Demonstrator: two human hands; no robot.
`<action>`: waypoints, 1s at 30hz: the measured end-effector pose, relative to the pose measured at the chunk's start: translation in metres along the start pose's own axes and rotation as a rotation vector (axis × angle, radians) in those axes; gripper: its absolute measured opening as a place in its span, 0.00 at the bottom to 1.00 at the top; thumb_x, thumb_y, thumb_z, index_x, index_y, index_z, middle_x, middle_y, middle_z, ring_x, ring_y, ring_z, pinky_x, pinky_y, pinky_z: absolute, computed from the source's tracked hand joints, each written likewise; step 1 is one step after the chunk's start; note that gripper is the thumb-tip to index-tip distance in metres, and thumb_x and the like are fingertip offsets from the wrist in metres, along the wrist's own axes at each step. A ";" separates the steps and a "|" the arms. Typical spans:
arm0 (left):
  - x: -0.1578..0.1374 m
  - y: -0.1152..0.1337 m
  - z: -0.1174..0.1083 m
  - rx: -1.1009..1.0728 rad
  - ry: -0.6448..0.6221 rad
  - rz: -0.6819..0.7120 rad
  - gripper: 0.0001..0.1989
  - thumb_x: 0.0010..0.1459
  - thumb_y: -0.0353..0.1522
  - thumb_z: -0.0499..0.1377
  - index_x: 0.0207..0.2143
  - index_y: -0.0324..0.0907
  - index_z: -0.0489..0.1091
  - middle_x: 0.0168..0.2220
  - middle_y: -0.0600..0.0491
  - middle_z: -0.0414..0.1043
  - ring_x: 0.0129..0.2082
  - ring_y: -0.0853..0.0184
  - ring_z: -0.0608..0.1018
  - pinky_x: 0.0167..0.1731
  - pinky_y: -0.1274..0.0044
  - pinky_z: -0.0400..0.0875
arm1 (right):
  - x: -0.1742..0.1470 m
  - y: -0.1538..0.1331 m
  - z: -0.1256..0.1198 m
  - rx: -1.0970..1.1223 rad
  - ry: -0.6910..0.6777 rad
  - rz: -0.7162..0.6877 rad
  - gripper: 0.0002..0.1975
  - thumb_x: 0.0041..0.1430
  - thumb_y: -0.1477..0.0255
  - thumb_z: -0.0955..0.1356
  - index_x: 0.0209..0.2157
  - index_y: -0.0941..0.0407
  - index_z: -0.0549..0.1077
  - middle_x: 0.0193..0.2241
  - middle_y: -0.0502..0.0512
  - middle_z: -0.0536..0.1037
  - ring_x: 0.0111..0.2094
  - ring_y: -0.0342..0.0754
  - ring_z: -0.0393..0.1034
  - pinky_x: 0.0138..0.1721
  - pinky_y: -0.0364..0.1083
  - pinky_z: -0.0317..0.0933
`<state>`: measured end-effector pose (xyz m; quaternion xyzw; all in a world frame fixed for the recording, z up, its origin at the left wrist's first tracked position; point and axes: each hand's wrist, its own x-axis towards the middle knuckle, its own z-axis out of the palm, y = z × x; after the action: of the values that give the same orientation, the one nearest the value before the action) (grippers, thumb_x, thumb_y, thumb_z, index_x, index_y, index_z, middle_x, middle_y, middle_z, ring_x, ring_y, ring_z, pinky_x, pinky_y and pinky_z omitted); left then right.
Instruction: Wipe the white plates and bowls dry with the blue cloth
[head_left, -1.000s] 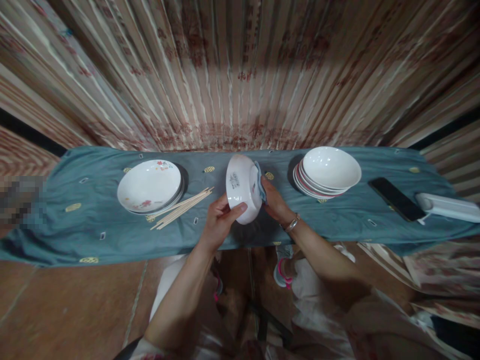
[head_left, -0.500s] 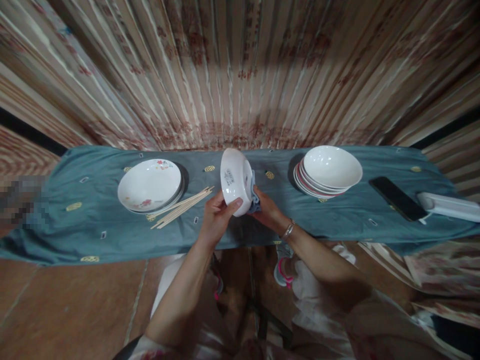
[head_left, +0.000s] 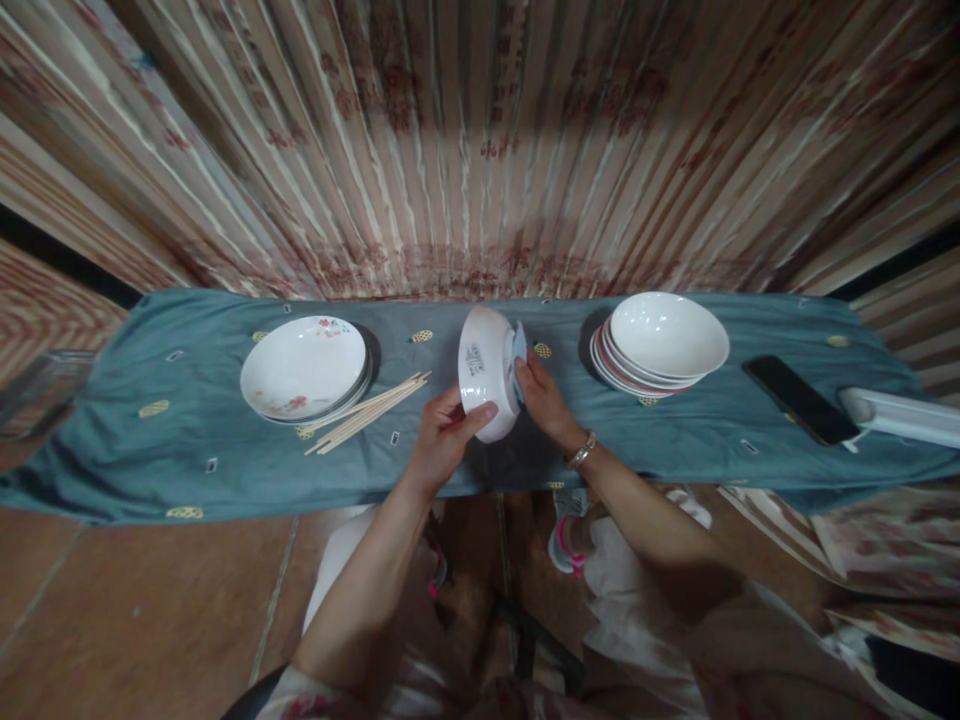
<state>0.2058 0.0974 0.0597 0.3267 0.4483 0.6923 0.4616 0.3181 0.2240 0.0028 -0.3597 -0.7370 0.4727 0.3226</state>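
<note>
A white bowl point(head_left: 486, 375) with dark printing on its outer wall is tilted on its side above the middle of the table. My left hand point(head_left: 446, 435) grips its rim on the near left, the thumb lying on the outside. In my right hand point(head_left: 546, 400) is a bluish cloth point(head_left: 520, 362), pressed against the base of the bowl on its right side. The fingers of the left hand are partly hidden behind the bowl.
A stack of floral plates point(head_left: 304, 370) stands left, with several wooden chopsticks point(head_left: 367, 415) beside it. To the right are stacked white bowls point(head_left: 670, 335), a black phone point(head_left: 799, 400) and a white object point(head_left: 900, 415). A blue-green cloth point(head_left: 187, 420) covers the table, below a curtain point(head_left: 480, 150).
Bowl and both hands have shifted slightly right. My right hand with the cloth has moved up along the bowl's base, away from its lower edge.
</note>
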 end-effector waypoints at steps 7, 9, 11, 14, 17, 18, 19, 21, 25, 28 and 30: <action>-0.002 0.004 0.002 -0.003 -0.016 -0.034 0.15 0.46 0.34 0.69 0.38 0.41 0.79 0.37 0.50 0.80 0.39 0.61 0.78 0.43 0.71 0.69 | 0.000 -0.020 -0.010 -0.003 0.073 -0.065 0.35 0.63 0.47 0.55 0.65 0.52 0.57 0.66 0.53 0.58 0.68 0.49 0.47 0.69 0.53 0.38; -0.003 0.004 0.003 0.002 -0.023 -0.037 0.13 0.46 0.34 0.69 0.37 0.41 0.79 0.35 0.51 0.80 0.36 0.62 0.77 0.40 0.72 0.69 | -0.003 -0.029 -0.014 -0.020 0.062 -0.129 0.34 0.64 0.48 0.55 0.65 0.51 0.56 0.67 0.52 0.57 0.68 0.48 0.46 0.69 0.53 0.36; -0.004 0.003 0.003 0.017 -0.028 -0.045 0.13 0.46 0.34 0.69 0.36 0.40 0.79 0.34 0.51 0.79 0.34 0.63 0.77 0.39 0.73 0.69 | -0.007 -0.039 -0.019 -0.058 0.044 -0.204 0.30 0.66 0.51 0.54 0.65 0.48 0.56 0.67 0.49 0.56 0.69 0.47 0.42 0.69 0.54 0.35; -0.006 0.001 0.005 0.042 -0.029 -0.057 0.14 0.45 0.35 0.69 0.36 0.40 0.78 0.34 0.52 0.79 0.34 0.64 0.76 0.39 0.73 0.69 | -0.016 -0.053 -0.021 -0.166 0.006 -0.343 0.26 0.69 0.58 0.54 0.66 0.46 0.54 0.68 0.46 0.52 0.70 0.46 0.38 0.69 0.55 0.35; -0.006 0.000 0.005 0.057 -0.029 -0.072 0.12 0.44 0.37 0.70 0.31 0.39 0.77 0.29 0.55 0.76 0.30 0.68 0.74 0.35 0.75 0.68 | -0.022 -0.062 -0.020 -0.291 -0.024 -0.536 0.25 0.69 0.63 0.55 0.66 0.46 0.53 0.70 0.46 0.46 0.70 0.48 0.36 0.69 0.57 0.36; -0.007 0.000 0.006 0.062 -0.034 -0.081 0.12 0.43 0.37 0.70 0.29 0.39 0.76 0.27 0.56 0.75 0.28 0.69 0.73 0.34 0.76 0.68 | -0.023 -0.063 -0.020 -0.319 -0.027 -0.588 0.25 0.69 0.64 0.55 0.66 0.46 0.52 0.70 0.47 0.45 0.70 0.49 0.36 0.69 0.58 0.36; -0.007 0.000 0.006 0.071 -0.043 -0.089 0.13 0.43 0.38 0.70 0.28 0.38 0.76 0.26 0.56 0.74 0.27 0.70 0.72 0.33 0.76 0.67 | -0.023 -0.064 -0.020 -0.335 -0.029 -0.619 0.25 0.69 0.65 0.56 0.66 0.47 0.52 0.70 0.48 0.45 0.70 0.49 0.36 0.69 0.58 0.36; -0.007 0.001 0.006 0.098 -0.067 -0.089 0.13 0.44 0.38 0.70 0.28 0.38 0.76 0.26 0.56 0.73 0.28 0.69 0.71 0.33 0.76 0.67 | -0.022 -0.064 -0.021 -0.336 -0.031 -0.607 0.25 0.69 0.65 0.56 0.66 0.47 0.54 0.70 0.49 0.47 0.70 0.49 0.37 0.69 0.58 0.37; -0.010 0.002 0.008 0.153 -0.137 -0.031 0.14 0.46 0.37 0.69 0.34 0.39 0.78 0.34 0.52 0.75 0.35 0.65 0.74 0.40 0.75 0.67 | -0.012 -0.059 -0.029 -0.251 -0.017 -0.469 0.24 0.69 0.61 0.55 0.63 0.49 0.59 0.67 0.52 0.56 0.69 0.48 0.43 0.68 0.56 0.39; -0.013 0.001 0.009 0.155 -0.180 -0.020 0.13 0.48 0.36 0.68 0.37 0.40 0.78 0.39 0.51 0.75 0.39 0.63 0.74 0.43 0.74 0.67 | -0.001 -0.052 -0.037 -0.145 0.019 -0.360 0.24 0.69 0.58 0.54 0.60 0.50 0.64 0.63 0.52 0.63 0.67 0.47 0.50 0.68 0.54 0.42; -0.013 0.001 0.009 0.161 -0.187 -0.004 0.13 0.48 0.36 0.68 0.37 0.40 0.78 0.39 0.51 0.76 0.39 0.63 0.75 0.42 0.75 0.67 | 0.007 -0.044 -0.040 -0.088 0.026 -0.283 0.25 0.69 0.57 0.53 0.58 0.51 0.67 0.61 0.53 0.67 0.64 0.47 0.56 0.67 0.53 0.45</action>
<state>0.2182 0.0877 0.0633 0.4250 0.4580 0.6196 0.4751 0.3375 0.2355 0.0586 -0.2720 -0.7961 0.3849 0.3796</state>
